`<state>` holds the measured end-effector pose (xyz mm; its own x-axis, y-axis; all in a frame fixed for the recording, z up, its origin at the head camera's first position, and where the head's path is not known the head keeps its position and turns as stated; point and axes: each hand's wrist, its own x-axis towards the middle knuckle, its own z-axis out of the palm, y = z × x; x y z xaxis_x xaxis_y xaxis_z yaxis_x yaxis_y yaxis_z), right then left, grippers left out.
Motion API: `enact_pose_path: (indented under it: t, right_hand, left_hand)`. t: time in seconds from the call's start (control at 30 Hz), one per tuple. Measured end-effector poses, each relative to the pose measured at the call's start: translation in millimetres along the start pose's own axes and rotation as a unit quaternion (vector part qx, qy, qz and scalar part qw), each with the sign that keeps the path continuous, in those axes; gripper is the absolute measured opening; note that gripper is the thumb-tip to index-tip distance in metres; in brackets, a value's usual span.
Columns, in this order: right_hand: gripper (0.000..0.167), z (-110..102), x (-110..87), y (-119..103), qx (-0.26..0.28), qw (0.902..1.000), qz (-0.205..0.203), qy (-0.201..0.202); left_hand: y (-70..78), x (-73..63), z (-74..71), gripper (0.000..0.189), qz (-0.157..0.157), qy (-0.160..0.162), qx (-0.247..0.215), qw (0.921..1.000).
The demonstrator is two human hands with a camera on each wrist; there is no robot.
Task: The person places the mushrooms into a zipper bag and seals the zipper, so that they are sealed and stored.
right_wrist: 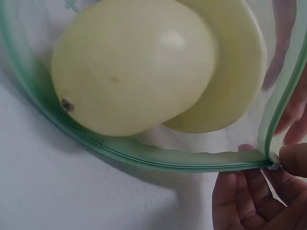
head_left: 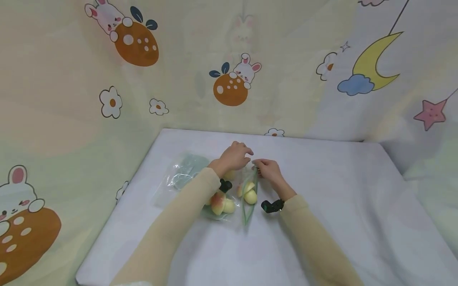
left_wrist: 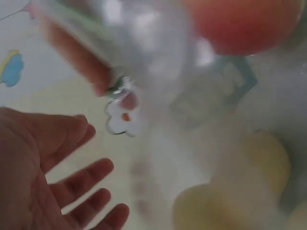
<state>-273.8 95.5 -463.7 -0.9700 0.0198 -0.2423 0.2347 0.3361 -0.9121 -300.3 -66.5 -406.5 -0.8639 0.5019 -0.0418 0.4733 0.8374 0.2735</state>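
In the head view, my right hand [head_left: 269,169] pinches the end of the green zip strip [right_wrist: 192,165] of a clear zip bag. Two pale yellow, rounded fruits [right_wrist: 134,67] lie inside this bag. In the right wrist view, the fingers of the right hand [right_wrist: 254,201] are curled at the bag's corner, by a small whitish slider [right_wrist: 274,160]. Just left of it, my left hand [head_left: 234,156] hovers with spread, loosely bent fingers, apart from the bag. The left wrist view shows this hand [left_wrist: 53,167] holding nothing; a red-blushed fruit [left_wrist: 244,24] appears through plastic.
Left of the hands lies a clear bag with a flat pale green piece [head_left: 191,165]. Below the left wrist is more bagged yellow-and-red fruit [head_left: 222,203]. Everything lies on a white table [head_left: 322,171], with a cartoon-printed curtain [head_left: 286,79] behind.
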Motion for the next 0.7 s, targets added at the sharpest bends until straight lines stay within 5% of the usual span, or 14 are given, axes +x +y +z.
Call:
enact_pose_path:
  t: [0.2, 0.47, 0.7]
  right_hand:
    - [0.037, -3, -1.0, 1, -0.009, 1.0, 0.002, 0.001]
    - [0.036, 4, -5.7, -2, -0.013, 0.9998, -0.014, 0.008]
    - [0.034, 7, -11.5, -5, -0.028, 0.9995, -0.009, 0.01]
  left_hand:
    - [-0.7, 18.2, 15.4, 0.029, 0.03, -0.04, -0.01, 0.9987]
    - [-8.5, 20.2, 21.5, 0.014, 0.036, 0.01, 0.0, 0.9993]
    - [-8.7, 19.4, 11.9, 0.012, 0.053, 0.031, 0.049, 0.9969]
